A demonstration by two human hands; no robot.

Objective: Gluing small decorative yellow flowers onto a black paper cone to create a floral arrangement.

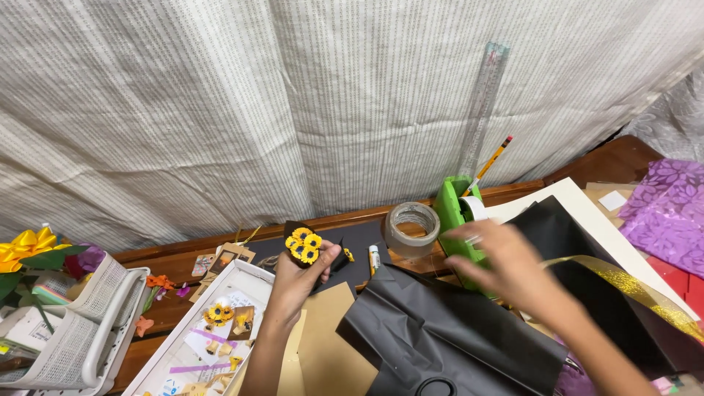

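My left hand [297, 282] pinches a small black paper cone of yellow paper sunflowers [303, 246], held upright over the wooden desk. My right hand [502, 260], blurred, fingers loosely spread and empty, hovers at the green tape dispenser [453, 209], above crinkled matte black paper [447, 337].
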